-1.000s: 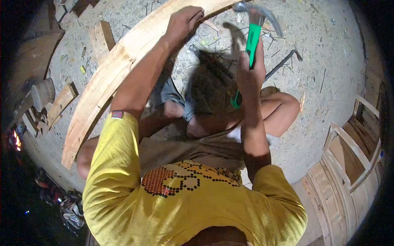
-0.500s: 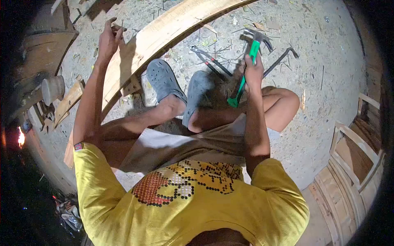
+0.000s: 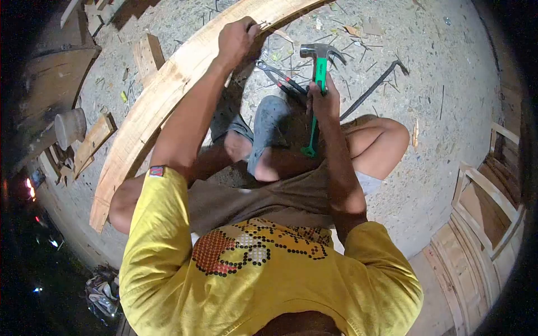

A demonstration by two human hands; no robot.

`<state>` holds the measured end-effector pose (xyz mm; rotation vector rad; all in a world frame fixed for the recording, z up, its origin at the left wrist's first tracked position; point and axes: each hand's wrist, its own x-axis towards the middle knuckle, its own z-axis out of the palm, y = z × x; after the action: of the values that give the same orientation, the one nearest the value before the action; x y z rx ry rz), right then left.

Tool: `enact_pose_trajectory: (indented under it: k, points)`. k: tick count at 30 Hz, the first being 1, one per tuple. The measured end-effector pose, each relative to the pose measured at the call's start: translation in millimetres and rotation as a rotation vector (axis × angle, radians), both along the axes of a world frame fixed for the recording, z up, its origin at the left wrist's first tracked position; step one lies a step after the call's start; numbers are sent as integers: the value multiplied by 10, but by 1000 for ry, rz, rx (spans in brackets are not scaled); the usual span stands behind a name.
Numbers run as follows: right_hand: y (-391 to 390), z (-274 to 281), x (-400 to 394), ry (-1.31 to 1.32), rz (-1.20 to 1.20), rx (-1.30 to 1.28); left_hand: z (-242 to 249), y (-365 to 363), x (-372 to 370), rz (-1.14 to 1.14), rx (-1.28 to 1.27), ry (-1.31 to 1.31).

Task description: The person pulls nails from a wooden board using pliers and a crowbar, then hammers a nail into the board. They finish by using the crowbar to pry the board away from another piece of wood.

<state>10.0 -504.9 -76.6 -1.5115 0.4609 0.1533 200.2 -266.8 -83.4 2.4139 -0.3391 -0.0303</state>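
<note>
A long curved wooden board [image 3: 190, 66] lies across the floor in front of me. On its inner edge rests my left hand [image 3: 238, 40], its fingers closed; what they pinch, if anything, is too small to name. My right hand [image 3: 325, 101] is wrapped round the green handle of a claw hammer [image 3: 320, 70], whose metal head points away from me. Just left of the hammer, pliers with dark and red handles [image 3: 274, 74] lie on the floor, partly behind my right hand. A dark pry bar [image 3: 375, 87] lies to the right of the hammer.
Loose nails and wood scraps are scattered on the concrete floor [image 3: 437, 151]. A short wood block [image 3: 148, 55] sits beyond the curved board. Wooden frames [image 3: 485, 187] stand at the right, and a round wooden piece [image 3: 70, 127] is at the left. My feet are close by.
My left hand has moved right onto the board's inner edge, its fingers now closed. The board has shifted towards the left and nearer me. The hammer has moved left, its head turned.
</note>
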Motion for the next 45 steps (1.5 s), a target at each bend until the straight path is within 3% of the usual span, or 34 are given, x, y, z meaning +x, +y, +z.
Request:
enact_pose_trajectory:
  k: [2, 5, 8, 10, 14, 23, 26, 28, 32, 34, 36, 37, 39, 43, 45]
  points:
    - [18, -24, 38, 13, -16, -23, -53, -162, -3, 25, 183, -283]
    - [7, 6, 84, -48, -23, 2, -194, -181, 20, -37, 191, -342]
    - [-2, -50, 124, 64, 41, -151, -309, -138, 25, -84, 208, -389]
    - [30, -176, 140, -349, 49, -659, -368, -104, 9, -95, 183, -406]
    - [53, -21, 190, -71, 128, -511, -353, -123, 18, -98, 224, -432]
    - [163, 178, 461, -286, 102, -532, -422, -103, 16, -179, 186, -435]
    - [169, 314, 581, -460, 125, -726, -486, -109, 39, -179, 208, -436]
    - [249, 522, 715, -622, 39, -783, -508, -111, 16, -180, 230, -423]
    - [374, 744, 804, -694, -109, -720, -473, -115, 16, -183, 190, -444]
    - [390, 449, 820, -718, -127, -760, -459, -112, 24, -173, 188, -448]
    - [358, -106, 702, -533, 178, -1058, -456, -129, 18, -165, 246, -413]
    - [289, -119, 726, -543, 174, -1061, -458, -132, 19, -162, 246, -423]
    - [159, -145, 807, -584, 160, -796, -473, -106, 35, -172, 192, -439]
    - [227, 688, 864, -401, 24, -681, -437, -116, 45, -164, 182, -425]
    - [322, 819, 904, -523, -298, -595, -452, -105, 21, -156, 174, -415]
